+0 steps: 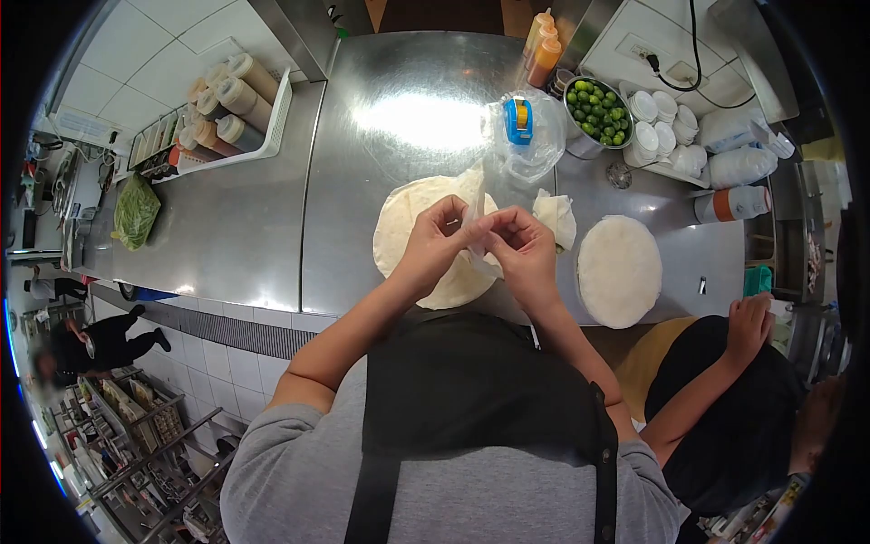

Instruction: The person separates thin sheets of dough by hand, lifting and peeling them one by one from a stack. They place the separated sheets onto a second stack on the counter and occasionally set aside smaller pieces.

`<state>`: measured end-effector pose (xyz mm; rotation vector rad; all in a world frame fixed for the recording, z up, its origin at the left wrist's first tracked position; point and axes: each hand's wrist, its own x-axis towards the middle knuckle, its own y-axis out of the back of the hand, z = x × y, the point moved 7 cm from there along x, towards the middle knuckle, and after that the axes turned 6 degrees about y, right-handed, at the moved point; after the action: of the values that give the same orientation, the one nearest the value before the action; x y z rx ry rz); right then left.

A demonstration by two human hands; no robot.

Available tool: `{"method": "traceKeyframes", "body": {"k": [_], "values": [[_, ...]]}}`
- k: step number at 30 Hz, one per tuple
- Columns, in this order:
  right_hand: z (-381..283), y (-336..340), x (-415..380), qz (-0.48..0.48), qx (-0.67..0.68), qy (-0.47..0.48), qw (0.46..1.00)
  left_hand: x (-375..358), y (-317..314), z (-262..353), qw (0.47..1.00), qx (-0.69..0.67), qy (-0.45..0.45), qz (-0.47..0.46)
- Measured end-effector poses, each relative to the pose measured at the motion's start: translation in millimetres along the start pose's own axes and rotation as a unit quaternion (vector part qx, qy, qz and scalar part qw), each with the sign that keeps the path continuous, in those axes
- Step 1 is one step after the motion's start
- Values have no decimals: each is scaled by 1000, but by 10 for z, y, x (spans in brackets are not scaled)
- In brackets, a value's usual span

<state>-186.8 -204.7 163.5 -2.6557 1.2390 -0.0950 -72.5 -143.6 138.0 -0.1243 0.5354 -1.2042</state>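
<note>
Pinched between the fingers of my left hand point(439, 238) and my right hand point(524, 250) is a thin pale sheet point(474, 190), partly see-through, its upper end sticking up past the fingertips. I cannot tell whether it is flatbread or wrapping. Both hands are closed, fingertips nearly together. Beneath them a round, cream-coloured flatbread point(403, 227) lies on the steel counter, its middle covered by my hands. Just right of my right hand sits a folded flatbread wrap point(555, 218) with some green at its lower edge. Farther right is a pile of round flatbreads point(620, 272).
Behind my hands are a blue tape dispenser point(518, 121) on a clear plastic bag point(539, 154), a metal bin of limes point(598, 111) and sauce bottles point(544, 54). A white basket of bottles point(272, 136) stands left. At right, a co-worker's hand point(749, 326) is near the counter edge.
</note>
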Motion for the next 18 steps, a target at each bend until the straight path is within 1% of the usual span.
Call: {"method": "traceKeyframes", "body": {"k": [1,3,4,6,7,9,10,12,13,14,16,17,18], "values": [[-52,17,19,10,-2,5,1000,7,-17,24,1000,0,0,-1],[-117,42,32,18,-4,11,1000,10,-33,158,998,5,-55,4],[-141,42,22,12,-4,16,1000,19,-9,170,998,5,-55,4],[-148,42,-6,5,-5,21,1000,31,2,192,998,14,-52,-45],[-122,54,-27,11,-7,17,1000,34,39,209,998,14,-51,-45],[-66,86,-47,17,-8,11,1000,26,55,225,995,37,-43,-84],[-41,127,-47,23,-19,13,999,27,87,220,995,37,-42,-84],[37,217,-19,30,-29,14,999,39,194,202,994,84,-49,-48],[83,323,19,67,-50,21,996,47,236,201,994,85,-47,-49],[129,430,49,103,-72,28,992,65,311,216,995,81,-51,-27],[299,569,91,113,-91,26,989,89,389,233,997,59,-45,6],[355,630,101,122,-110,24,986,118,390,210,997,60,-46,5],[350,638,101,122,-109,24,986,141,409,196,996,58,-59,20]]}}
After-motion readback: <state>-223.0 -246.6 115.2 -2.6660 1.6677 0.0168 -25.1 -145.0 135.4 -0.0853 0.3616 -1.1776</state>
